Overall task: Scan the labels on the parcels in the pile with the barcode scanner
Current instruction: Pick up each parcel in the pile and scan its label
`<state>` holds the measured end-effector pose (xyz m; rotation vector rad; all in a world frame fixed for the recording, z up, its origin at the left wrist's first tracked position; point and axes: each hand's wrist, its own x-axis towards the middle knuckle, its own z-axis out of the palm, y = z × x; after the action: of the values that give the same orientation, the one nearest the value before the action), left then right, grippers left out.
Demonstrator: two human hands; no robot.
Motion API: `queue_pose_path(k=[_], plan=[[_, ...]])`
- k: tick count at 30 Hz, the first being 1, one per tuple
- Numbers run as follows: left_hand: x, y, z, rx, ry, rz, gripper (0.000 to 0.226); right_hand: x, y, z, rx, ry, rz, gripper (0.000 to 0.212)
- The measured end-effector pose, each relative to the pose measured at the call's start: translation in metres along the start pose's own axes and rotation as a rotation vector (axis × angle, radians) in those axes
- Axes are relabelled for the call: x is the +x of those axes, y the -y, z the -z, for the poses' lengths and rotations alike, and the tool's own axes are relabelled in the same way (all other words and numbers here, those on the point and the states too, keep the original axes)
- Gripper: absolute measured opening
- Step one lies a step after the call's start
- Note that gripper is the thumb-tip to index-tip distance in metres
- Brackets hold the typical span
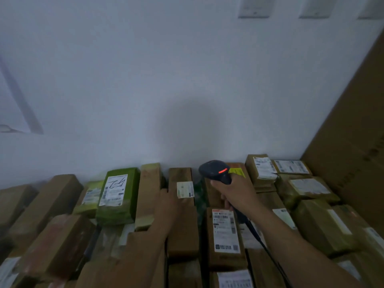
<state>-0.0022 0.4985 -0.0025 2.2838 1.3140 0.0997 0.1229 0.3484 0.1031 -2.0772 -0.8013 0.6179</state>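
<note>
Your right grip [234,194] is curling its fingers tightly round the handle of the barcode scanner [216,172], a smooth black plastic gun with a rounded head. A thin red bar is glowing on top of the head. You are holding the scanner just above the back row of the parcels [311,217], close to the wall, and its dark cable [259,240] is trailing down beside your forearm.

Your left grip [172,202] is lying on a long, narrow brown cardboard carton [182,229], fingers loose and holding nothing, though the blur is hiding their exact lie. A small white label [185,189] is sitting on that carton, just beside the hand and left of the scanner head.

Below the scanner, a squat brown box [226,258] is showing a tall white printed sticker. To the left, a green parcel [117,213] in wrinkled plastic wrap is carrying a white sheet with handwriting. A matte white wall [187,80] is rising behind the pile, and a large flat cardboard sheet [353,142] is leaning at the right.
</note>
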Motion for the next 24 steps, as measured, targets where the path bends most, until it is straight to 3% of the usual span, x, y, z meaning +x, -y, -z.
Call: queue_pose_path(k=[5, 8, 13, 18, 21, 24], plan=[[0.032, -0.017, -0.037, -0.029, 0.051, 0.231, 0.111, 0.041, -0.039, -0.015, 0.033, 0.013, -0.03, 0.024], [0.049, -0.022, -0.051, -0.012, 0.106, 0.344, 0.13, 0.054, -0.058, -0.022, 0.114, 0.035, -0.068, 0.024], [0.064, -0.021, -0.055, -0.069, 0.121, 0.395, 0.136, 0.055, -0.073, -0.025, 0.184, 0.064, -0.087, 0.022], [0.051, -0.028, -0.048, -0.1, -0.001, 0.389, 0.136, 0.045, -0.068, -0.009, 0.251, 0.07, -0.09, 0.023], [0.04, -0.037, -0.031, -0.127, -0.095, 0.307, 0.133, 0.034, -0.056, 0.008, 0.324, 0.069, -0.075, 0.023], [0.02, -0.045, -0.004, -0.247, -0.083, 0.157, 0.138, 0.014, -0.038, 0.024, 0.431, 0.084, -0.067, 0.02]])
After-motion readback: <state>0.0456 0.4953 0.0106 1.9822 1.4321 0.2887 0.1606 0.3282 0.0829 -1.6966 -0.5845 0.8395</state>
